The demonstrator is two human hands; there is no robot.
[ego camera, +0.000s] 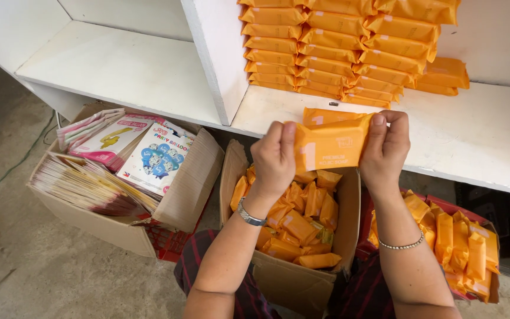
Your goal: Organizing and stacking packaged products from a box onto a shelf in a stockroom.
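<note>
Both hands were closed on a small stack of orange packets [326,142], the left hand [274,158] and right hand [385,147] pinching opposite ends, just above the white shelf [479,139]. Held only at the edges, a packet could have slipped into the open box [293,277] below.
</note>
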